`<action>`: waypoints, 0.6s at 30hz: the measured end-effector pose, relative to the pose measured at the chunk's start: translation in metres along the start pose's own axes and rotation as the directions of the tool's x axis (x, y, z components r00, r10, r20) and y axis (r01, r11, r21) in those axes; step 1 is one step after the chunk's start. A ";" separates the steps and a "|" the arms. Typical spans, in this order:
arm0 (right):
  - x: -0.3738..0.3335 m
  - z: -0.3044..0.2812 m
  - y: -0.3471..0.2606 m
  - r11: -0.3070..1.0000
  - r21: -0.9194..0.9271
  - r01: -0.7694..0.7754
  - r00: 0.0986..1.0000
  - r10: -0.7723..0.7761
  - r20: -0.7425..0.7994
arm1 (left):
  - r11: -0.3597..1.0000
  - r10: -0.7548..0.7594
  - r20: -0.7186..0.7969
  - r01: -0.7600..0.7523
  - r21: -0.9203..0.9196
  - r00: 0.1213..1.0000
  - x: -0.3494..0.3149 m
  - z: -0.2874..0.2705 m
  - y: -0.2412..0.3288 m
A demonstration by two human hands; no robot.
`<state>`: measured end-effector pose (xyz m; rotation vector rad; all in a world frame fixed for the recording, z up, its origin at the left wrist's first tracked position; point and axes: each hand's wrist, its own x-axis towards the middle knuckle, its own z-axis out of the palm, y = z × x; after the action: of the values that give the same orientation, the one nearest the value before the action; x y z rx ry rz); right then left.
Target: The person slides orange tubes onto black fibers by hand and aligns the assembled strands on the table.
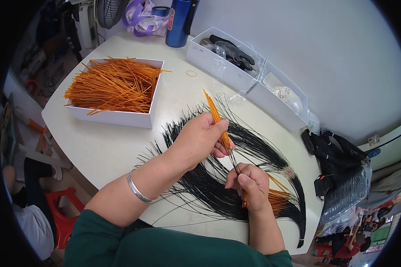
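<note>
Left hand: we see the left hand (201,135) above the middle of the table, thumb and fingers closed together on a slim bunch of orange sticks (213,107); the bunch tilts, its upper ends fanning slightly past the thumb.
Right hand: we record the right hand (255,186) lower and to the right, thumb and forefinger pinched on a few black strands (234,164); orange ends (244,200) show just below its fingers.
Strand path: we trace the strands from the lower end of the orange bunch to the right hand; we cannot tell whether they run inside the sticks.
Under the hands: we find a long black bundle (209,189) curving across the table (93,153), its loose ends spreading left. A second black bundle (267,151) arcs beyond it, and orange lengths (278,202) lie beside the right wrist.
Stick box: we place a white box (120,119) at the far left of the table, heaped above its rim with loose orange sticks (113,86).
Far edge: we list a blue tumbler (176,24), a thin pale ring (191,73) and two joined white trays; dark gloves (237,54) lie in the left one.
Wrist: we note a silver bangle (137,189) on the left forearm.
</note>
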<state>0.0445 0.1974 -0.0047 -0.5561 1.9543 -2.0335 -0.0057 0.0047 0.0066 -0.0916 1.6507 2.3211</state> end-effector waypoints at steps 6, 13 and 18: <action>0.000 0.001 -0.001 1.000 -0.025 0.000 0.999 -0.002 -0.049 | 1.000 0.005 -0.006 -0.006 -0.009 1.000 0.000 0.000 -0.001; 0.002 0.002 0.012 0.996 -0.085 0.012 0.971 -0.032 -0.238 | 0.998 0.053 -0.070 -0.050 0.031 0.996 -0.001 0.003 0.002; 0.003 0.002 0.006 0.987 -0.153 0.048 0.997 -0.055 -0.045 | 0.997 0.071 -0.048 -0.072 -0.001 0.996 -0.001 0.003 0.001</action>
<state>0.0427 0.1936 -0.0109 -0.6008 2.1592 -1.9562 -0.0041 0.0066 0.0083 -0.0915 1.7001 2.3921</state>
